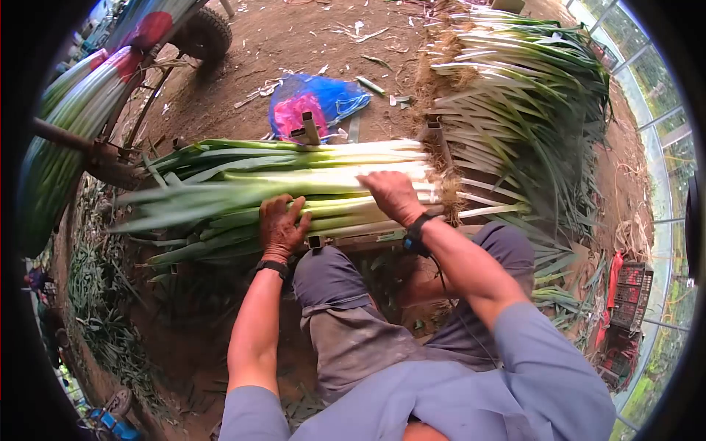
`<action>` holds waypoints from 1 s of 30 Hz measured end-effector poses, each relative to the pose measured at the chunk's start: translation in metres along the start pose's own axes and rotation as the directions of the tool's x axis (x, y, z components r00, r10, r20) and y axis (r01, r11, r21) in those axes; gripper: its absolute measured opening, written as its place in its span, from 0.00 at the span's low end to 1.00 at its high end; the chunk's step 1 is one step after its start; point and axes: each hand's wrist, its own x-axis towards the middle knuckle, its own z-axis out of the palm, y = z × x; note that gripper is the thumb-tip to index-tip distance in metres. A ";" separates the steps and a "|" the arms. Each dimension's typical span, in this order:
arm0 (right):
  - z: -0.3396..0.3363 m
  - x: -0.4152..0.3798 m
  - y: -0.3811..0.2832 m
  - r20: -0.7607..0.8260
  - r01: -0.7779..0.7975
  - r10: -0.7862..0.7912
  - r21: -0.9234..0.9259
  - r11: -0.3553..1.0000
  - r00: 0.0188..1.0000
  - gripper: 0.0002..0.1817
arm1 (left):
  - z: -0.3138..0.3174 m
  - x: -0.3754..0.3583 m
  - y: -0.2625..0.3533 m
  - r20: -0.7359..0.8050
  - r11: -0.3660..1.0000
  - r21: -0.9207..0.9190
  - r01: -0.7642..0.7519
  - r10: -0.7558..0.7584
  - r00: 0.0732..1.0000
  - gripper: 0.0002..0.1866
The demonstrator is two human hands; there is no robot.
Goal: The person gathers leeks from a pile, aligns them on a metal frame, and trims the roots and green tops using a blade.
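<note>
A bundle of long leeks [294, 180] lies crosswise on a low metal frame [434, 136] in front of my knees, white stalks to the right, green leaves to the left. My left hand [281, 226] rests flat on the near stalks with fingers spread. My right hand [393, 195] presses on the white stalks close to the root ends [447, 192]. Both wrists wear dark bands.
A large heap of loose leeks [522, 95] lies at the right on bare soil. A blue and pink bag [316, 103] sits behind the frame. A cart with bundled leeks [81, 103] and a wheel [204, 33] stands at the left. Red crates [629, 294] are at the right.
</note>
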 end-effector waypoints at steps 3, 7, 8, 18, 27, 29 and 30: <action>0.015 -0.008 -0.010 -0.077 -0.115 0.116 0.021 0.993 0.990 0.19 | -0.001 0.000 -0.002 0.106 0.996 0.023 0.082 -0.084 0.991 0.22; 0.016 -0.007 -0.012 -0.095 -0.178 0.174 -0.033 0.983 0.980 0.15 | 0.003 -0.003 -0.001 0.071 0.997 0.015 0.071 -0.072 0.995 0.23; 0.017 -0.007 -0.013 -0.099 -0.206 0.202 -0.028 0.978 0.974 0.15 | 0.004 -0.005 0.000 0.084 0.996 0.015 0.092 -0.092 0.992 0.23; 0.014 -0.016 0.002 -0.187 -0.228 0.276 0.244 0.943 0.943 0.14 | 0.015 -0.012 -0.004 0.046 0.995 0.008 0.099 -0.099 0.994 0.23; 0.000 -0.046 0.042 -0.029 -0.318 0.325 0.130 0.939 0.945 0.15 | 0.027 -0.017 -0.016 0.143 0.976 -0.102 0.194 -0.179 0.973 0.24; -0.007 -0.046 0.043 0.095 -0.350 0.337 0.218 0.911 0.937 0.17 | 0.013 -0.008 -0.004 0.165 0.972 -0.106 0.211 -0.192 0.968 0.25; -0.006 -0.050 0.039 0.045 -0.323 0.321 0.193 0.926 0.946 0.19 | 0.011 -0.006 -0.005 0.154 0.968 -0.146 0.204 -0.181 0.971 0.26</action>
